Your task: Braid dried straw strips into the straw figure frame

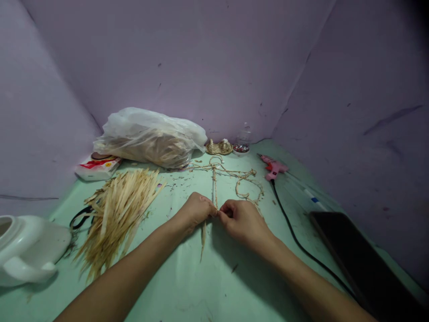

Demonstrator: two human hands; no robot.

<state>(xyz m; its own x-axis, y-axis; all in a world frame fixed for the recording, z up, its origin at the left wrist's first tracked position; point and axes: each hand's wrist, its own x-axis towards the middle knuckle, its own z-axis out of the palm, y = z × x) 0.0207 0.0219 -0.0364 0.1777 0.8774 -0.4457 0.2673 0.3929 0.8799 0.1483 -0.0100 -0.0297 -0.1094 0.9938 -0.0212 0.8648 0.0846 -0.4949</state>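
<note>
A thin twisted straw cord (215, 185) runs from the back of the green table toward me, down to my fingertips. My left hand (198, 208) pinches the near end of the cord, and a loose dry strip (203, 241) hangs below it. Right beside it, my right hand (243, 219) has its thumb and forefinger closed on the same end; the fingertips of both hands nearly touch. Farther back, the cord meets more twisted cord lying crosswise, and a loose coil (250, 190) curls to the right of it.
Left lies a bundle of dry straw strips (117, 219), near a white jug (27, 250) and a box (98, 167). Behind stand a stuffed plastic bag (150, 136), a small woven piece (219, 146) and a bowl (241, 149). Right are a pink glue gun (274, 167) and a dark phone-like slab (362, 259).
</note>
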